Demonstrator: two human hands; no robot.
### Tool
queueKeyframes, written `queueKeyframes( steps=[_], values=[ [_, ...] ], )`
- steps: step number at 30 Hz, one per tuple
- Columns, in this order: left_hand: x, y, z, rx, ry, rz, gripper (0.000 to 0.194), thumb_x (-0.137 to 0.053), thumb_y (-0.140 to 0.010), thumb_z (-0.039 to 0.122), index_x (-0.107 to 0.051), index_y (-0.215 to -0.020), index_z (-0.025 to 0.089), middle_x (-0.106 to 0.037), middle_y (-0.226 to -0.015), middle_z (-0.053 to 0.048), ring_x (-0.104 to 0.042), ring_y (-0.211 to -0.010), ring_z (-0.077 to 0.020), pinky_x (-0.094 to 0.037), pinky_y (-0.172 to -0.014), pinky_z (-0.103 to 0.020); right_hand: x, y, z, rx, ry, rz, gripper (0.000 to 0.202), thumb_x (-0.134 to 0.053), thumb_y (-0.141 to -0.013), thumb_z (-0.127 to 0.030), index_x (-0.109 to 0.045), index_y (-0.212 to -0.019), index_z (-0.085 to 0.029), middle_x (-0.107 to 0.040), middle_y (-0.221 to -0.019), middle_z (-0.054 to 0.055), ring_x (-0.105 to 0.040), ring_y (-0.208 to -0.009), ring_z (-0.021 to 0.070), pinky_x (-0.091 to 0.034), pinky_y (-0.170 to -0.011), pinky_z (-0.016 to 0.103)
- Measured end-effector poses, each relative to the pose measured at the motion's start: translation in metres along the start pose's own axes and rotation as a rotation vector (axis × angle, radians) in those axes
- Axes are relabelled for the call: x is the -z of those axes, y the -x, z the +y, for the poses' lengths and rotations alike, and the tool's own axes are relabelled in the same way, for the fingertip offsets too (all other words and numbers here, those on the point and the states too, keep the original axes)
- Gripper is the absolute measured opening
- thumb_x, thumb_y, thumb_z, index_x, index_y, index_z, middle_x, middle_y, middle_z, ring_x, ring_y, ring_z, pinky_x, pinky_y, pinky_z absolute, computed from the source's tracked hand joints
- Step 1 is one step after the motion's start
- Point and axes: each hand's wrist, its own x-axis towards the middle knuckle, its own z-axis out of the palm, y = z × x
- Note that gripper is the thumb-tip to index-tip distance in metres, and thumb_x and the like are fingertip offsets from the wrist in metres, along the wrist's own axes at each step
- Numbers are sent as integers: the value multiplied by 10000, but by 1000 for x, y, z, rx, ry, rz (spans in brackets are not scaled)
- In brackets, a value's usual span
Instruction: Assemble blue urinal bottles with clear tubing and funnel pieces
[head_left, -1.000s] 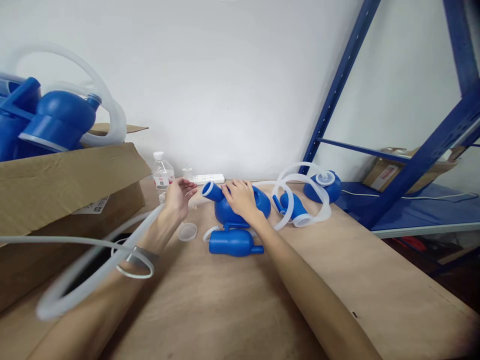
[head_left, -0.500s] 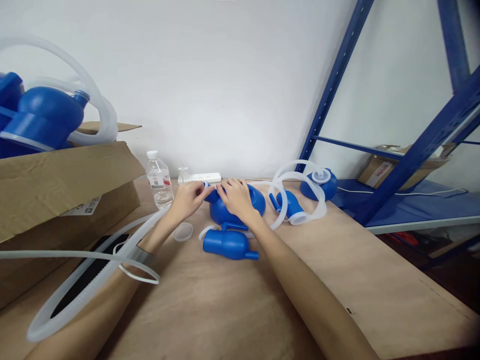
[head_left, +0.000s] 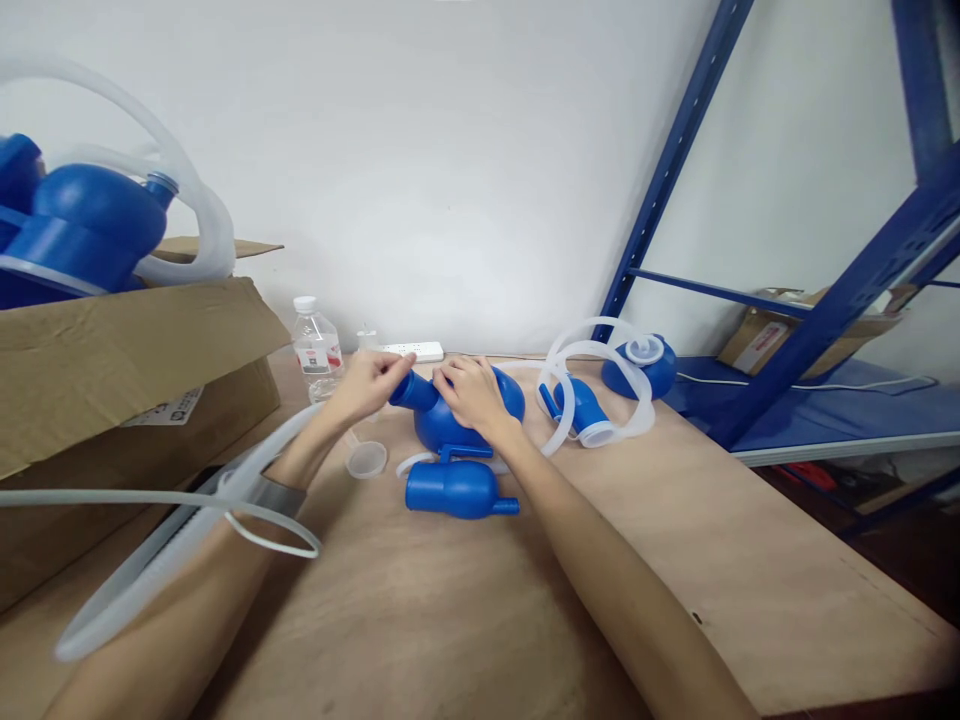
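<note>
A rounded blue container (head_left: 435, 425) lies on the wooden table, its neck pointing left. My right hand (head_left: 469, 392) is wrapped over its top near the neck. Beside the neck's open end is my left hand (head_left: 375, 380), fingers bent together; whatever they pinch, if anything, is hidden. Nearer to me lies a smaller blue bottle (head_left: 454, 489) with a handle and a narrow spout. A clear round cap (head_left: 366, 459) rests to its left. A pale hose (head_left: 165, 560) loops over my left forearm.
A cardboard box (head_left: 135, 350) with blue containers fills the left. A water bottle (head_left: 317, 350) and power strip (head_left: 412, 351) stand by the wall. Coiled tubing (head_left: 641, 395) and blue parts lie right, before a blue metal rack (head_left: 675, 150).
My left hand has moved slightly left, off the container's neck, whose open end now shows. My right hand stays on the container.
</note>
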Motion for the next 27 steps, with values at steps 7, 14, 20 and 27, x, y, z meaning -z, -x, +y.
queueKeyframes(
  steps=[7, 14, 20, 27],
  values=[
    [2, 0, 3, 23, -153, 169, 549, -573, -881, 407, -305, -450, 200, -234, -470, 38, -262, -500, -108, -193, -525, -283, 3, -3, 0, -89, 10, -2, 377, -382, -1082, -285, -731, -974, -195, -742, -1061, 82, -623, -1016, 202, -307, -883, 337],
    [6, -5, -21, 199, -181, 81, 360, -694, -790, 350, -525, -504, 209, -509, -448, 13, -476, -478, -145, -296, -512, -247, -1, -2, 4, -80, -6, -11, 366, -391, -1078, -289, -733, -998, -185, -739, -1078, 92, -617, -1050, 207, -312, -912, 338],
    [6, -2, -33, 285, -111, -148, 378, -694, -778, 524, -615, -589, 205, -590, -522, -18, -547, -484, -168, -348, -454, -238, 2, -1, 13, -65, -28, -30, 320, -429, -1065, -276, -728, -986, -193, -741, -1042, 71, -623, -1054, 208, -318, -905, 336],
    [5, -2, -37, 248, -51, -299, 648, -446, -842, 784, -693, -859, 185, -737, -907, -88, -665, -818, -238, -523, -749, -328, 11, -1, 30, -33, -86, -87, 330, -424, -1066, -287, -731, -1002, -188, -745, -1076, 84, -633, -1065, 221, -344, -894, 333]
  ],
)
